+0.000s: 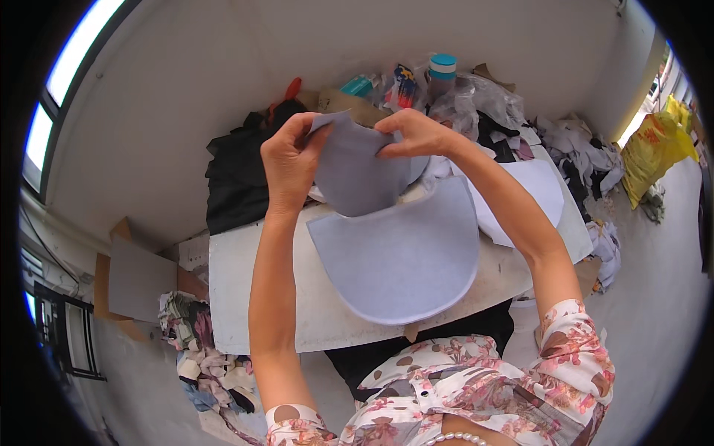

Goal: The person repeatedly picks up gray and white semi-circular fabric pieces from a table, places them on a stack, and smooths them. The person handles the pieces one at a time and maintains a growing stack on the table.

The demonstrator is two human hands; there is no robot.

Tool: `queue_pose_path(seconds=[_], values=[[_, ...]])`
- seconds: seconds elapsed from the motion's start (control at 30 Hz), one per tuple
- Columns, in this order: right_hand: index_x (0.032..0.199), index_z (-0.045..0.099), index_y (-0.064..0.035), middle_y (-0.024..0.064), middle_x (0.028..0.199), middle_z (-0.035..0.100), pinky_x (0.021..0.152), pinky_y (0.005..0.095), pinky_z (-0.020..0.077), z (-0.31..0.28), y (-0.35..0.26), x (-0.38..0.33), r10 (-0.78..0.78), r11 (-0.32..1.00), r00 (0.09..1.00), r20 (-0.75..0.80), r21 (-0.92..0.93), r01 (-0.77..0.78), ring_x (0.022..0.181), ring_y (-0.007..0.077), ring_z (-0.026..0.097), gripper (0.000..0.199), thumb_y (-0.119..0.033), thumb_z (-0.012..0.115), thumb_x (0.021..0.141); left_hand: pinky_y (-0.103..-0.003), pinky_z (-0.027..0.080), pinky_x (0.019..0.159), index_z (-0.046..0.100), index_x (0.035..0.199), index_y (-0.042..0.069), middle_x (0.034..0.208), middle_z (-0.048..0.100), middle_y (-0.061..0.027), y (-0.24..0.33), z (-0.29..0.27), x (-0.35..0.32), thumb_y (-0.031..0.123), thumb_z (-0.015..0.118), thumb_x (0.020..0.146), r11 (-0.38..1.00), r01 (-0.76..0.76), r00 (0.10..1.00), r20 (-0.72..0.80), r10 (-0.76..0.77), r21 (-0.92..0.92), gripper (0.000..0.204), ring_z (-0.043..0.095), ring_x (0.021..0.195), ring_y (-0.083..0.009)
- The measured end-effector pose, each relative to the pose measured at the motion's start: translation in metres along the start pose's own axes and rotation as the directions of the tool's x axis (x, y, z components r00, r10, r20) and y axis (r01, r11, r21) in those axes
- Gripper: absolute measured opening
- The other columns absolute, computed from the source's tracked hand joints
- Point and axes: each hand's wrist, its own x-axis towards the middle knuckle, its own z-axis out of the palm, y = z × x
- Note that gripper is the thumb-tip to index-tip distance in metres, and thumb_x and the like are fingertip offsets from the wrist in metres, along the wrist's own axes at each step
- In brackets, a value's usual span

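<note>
Two hands are clamping one grey cloth piece point(357, 169): the left hand point(291, 156) is pinching its top left corner, the right hand point(418, 135) its upper right edge. The piece is hanging between and below them, over the bench point(260, 297). One blue-grey rounded panel point(401, 260) is reaching the near edge; one white panel point(537, 195) is lying toward the right edge. One bottle point(442, 73) is standing by the far edge.

The upper grey panel point(353, 167) looks like smooth, matt cloth — the clear bag point(494, 97) and yellow bag point(653, 157), glossy, crinkled plastic.
</note>
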Motion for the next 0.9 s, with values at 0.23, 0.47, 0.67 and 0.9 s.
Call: queue_pose_path(seconds=[0.23, 0.47, 0.67, 0.9], values=[[0.085, 0.064, 0.0015, 0.0056, 0.074, 0.06, 0.072, 0.0291, 0.0436, -0.045, -0.008, -0.056, 0.139, 0.975, 0.982, -0.129, 0.189, -0.113, 0.075, 0.0149, 0.054, 0.027, -0.019, 0.072, 0.07, -0.019, 0.045, 0.072, 0.069, 0.099, 0.001, 0.082, 0.066, 0.0027, 0.008, -0.036, -0.004, 0.007, 0.067, 0.087, 0.996, -0.076, 0.965, -0.248, 0.086, 0.049, 0.013, 0.056, 0.075, -0.0047], [0.096, 0.066, -0.0101, -0.003, 0.084, 0.063, 0.078, 0.0251, 0.0447, -0.048, -0.031, -0.095, 0.276, 0.812, 0.867, -0.414, 0.583, 0.02, 0.084, 0.0077, 0.056, 0.029, -0.019, 0.078, 0.072, -0.016, 0.037, 0.058, 0.069, 0.094, 0.007, 0.073, 0.057, 0.0081, 0.021, -0.055, -0.025, 0.019, 0.065, 0.091, 0.995, -0.036, 0.933, -0.359, 0.001, -0.091, 0.014, 0.045, 0.063, 0.0007], [0.108, 0.063, -0.0135, -0.005, 0.091, 0.064, 0.082, 0.0236, 0.0443, -0.034, -0.053, -0.12, 0.189, 0.75, 0.805, -0.562, 0.612, 0.251, 0.088, 0.0068, 0.058, 0.029, -0.021, 0.074, 0.082, -0.016, 0.032, 0.049, 0.069, 0.093, 0.01, 0.067, 0.054, 0.009, 0.031, -0.062, -0.058, 0.024, 0.065, 0.091, 0.962, 0.018, 0.924, -0.364, -0.121, -0.273, 0.015, 0.041, 0.057, 0.0019], [0.11, 0.063, -0.0058, -0.0018, 0.092, 0.064, 0.081, 0.0197, 0.0436, -0.023, -0.082, -0.151, 0.246, 0.857, 0.789, -0.562, 0.507, 0.094, 0.086, 0.005, 0.057, 0.03, -0.029, 0.063, 0.091, -0.014, 0.038, 0.058, 0.069, 0.099, 0.007, 0.076, 0.063, 0.0071, 0.045, -0.073, -0.105, 0.018, 0.064, 0.091, 0.866, 0.112, 0.911, -0.299, -0.286, -0.487, 0.014, 0.049, 0.062, 0.001]])
